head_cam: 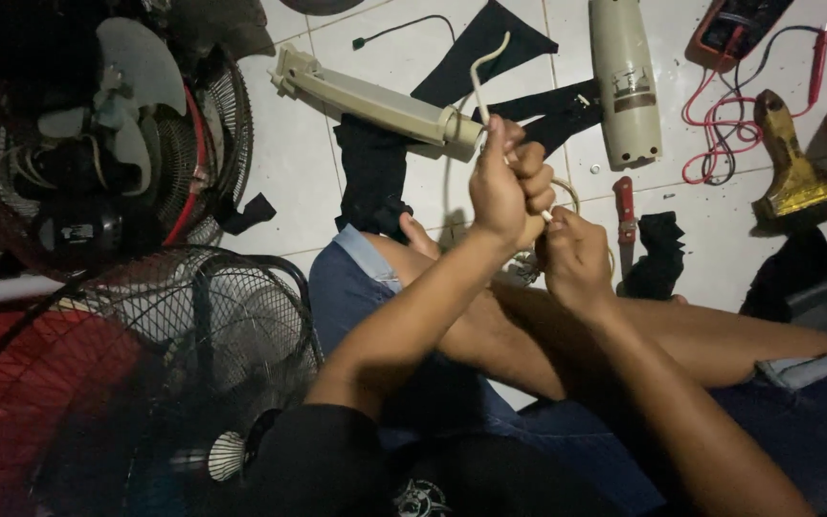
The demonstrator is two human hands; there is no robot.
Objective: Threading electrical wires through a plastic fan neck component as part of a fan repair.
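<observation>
My left hand [509, 182] is closed in a fist around a white electric cord [482, 72], whose free end curls up above the knuckles. My right hand [574, 257], just below and to the right, pinches the same cord where it loops toward the floor. Both hands hover over my crossed legs, above the white tiled floor [289, 172]. A long beige fan stand part [375, 101] lies just beyond my left hand.
Fan guards and a fan with blades [117, 144] crowd the left side. A beige housing [626, 81], a multimeter [739, 24] with red leads, a red-handled screwdriver [624, 206], black cloth pieces [375, 172] and a brass-coloured scraper [796, 168] lie on the tiles.
</observation>
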